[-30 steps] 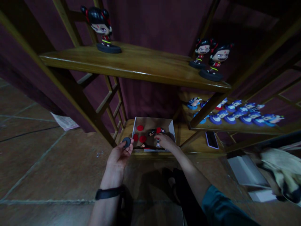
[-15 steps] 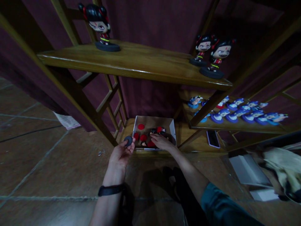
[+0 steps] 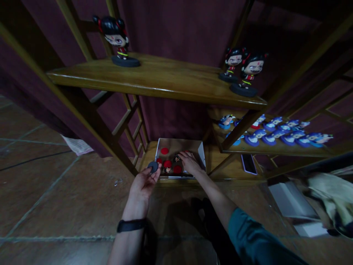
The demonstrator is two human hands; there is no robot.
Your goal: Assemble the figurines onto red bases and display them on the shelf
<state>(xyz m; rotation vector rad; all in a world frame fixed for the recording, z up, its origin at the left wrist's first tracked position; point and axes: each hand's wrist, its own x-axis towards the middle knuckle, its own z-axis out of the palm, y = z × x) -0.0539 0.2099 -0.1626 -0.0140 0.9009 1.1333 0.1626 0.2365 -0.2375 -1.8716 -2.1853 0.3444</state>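
My left hand (image 3: 146, 181) pinches a dark grey round base (image 3: 153, 167), just off the front left corner of a shallow cardboard box (image 3: 202, 150). Inside that box my right hand (image 3: 189, 162) reaches down, fingers stretched and slightly apart, over small black-haired figurines. One black-haired figurine piece (image 3: 177, 158) lies at its fingertips; whether they touch it I cannot tell. Several red round pieces lie in the box, among them a red disc (image 3: 164, 151) at the back and a red round piece (image 3: 177, 169) at the front. Another figurine head (image 3: 167, 170) shows near the front edge.
Above the box runs a wooden shelf (image 3: 165, 79) bearing a black-haired figurine (image 3: 116, 38) at left and two more at right. Blue-haired figurines (image 3: 273, 136) fill a lower right shelf. A phone (image 3: 248, 164) lies on the bottom board. White boxes (image 3: 293, 200) stand on the floor.
My right hand has shifted slightly right within the box, uncovering a figurine piece and a red piece. My left hand still holds the base, moved slightly right. The view has tilted a little.
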